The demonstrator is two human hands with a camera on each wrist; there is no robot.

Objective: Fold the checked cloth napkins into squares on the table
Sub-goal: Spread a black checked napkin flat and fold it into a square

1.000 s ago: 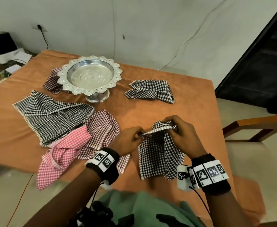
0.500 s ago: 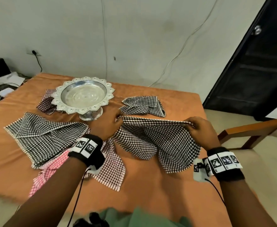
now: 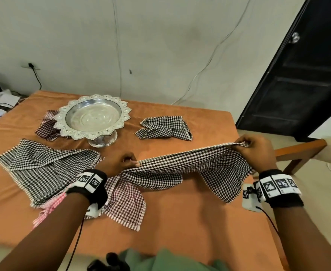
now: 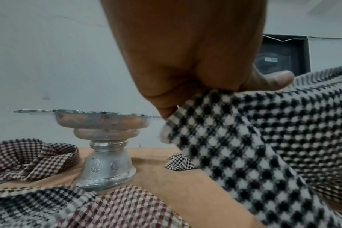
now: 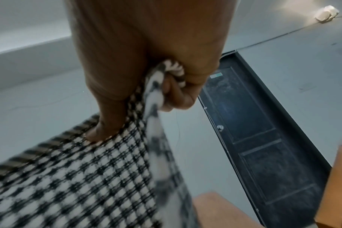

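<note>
A black-and-white checked napkin (image 3: 190, 167) hangs stretched above the orange table (image 3: 180, 222). My left hand (image 3: 121, 163) pinches its left corner and my right hand (image 3: 254, 151) grips its right corner near the table's right edge. The cloth (image 4: 254, 154) sags between them, its lower part drooping toward the tabletop. In the right wrist view the napkin corner (image 5: 166, 72) is bunched inside my curled fingers. Another black checked napkin (image 3: 43, 169) lies spread at the left, over a maroon checked one (image 3: 125, 200) and a pink one (image 3: 49, 208).
A silver pedestal tray (image 3: 92, 120) stands at the back left, a maroon napkin (image 3: 47, 128) tucked beside it. A crumpled black checked napkin (image 3: 164, 127) lies at the back centre. A wooden chair (image 3: 297, 153) stands right of the table, a dark door (image 3: 297, 75) beyond.
My hands have drawn far apart, pulling the bunched napkin out into a wide taut span. The right hand has moved out to the table's right edge.
</note>
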